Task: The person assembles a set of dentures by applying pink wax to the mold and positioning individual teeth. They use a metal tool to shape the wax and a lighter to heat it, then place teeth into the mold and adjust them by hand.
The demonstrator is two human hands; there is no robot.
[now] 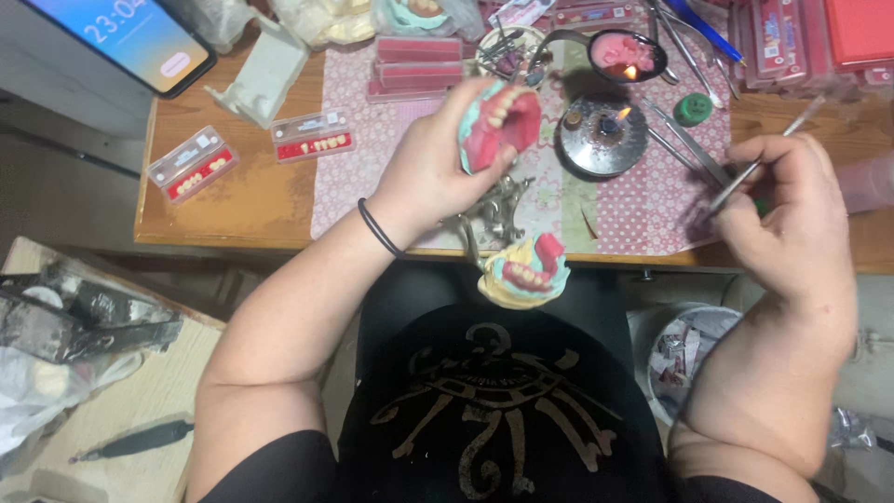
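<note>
Left hand [433, 172] grips pink-and-teal denture model [498, 126] above the surface [242, 200]. Right hand [792, 214] holds thin metal instrument [759, 163] near lit burner [603, 135].

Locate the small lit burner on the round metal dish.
In the head view, the small lit burner stands right of centre on the patterned mat, between the left hand holding the pink denture model and the right hand.

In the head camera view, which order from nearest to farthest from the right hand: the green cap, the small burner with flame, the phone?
From the right hand:
1. Green cap, up and to its left on the mat.
2. Burner with its lit flame, further left at mid-table.
3. Phone, at the far top-left corner.
</note>
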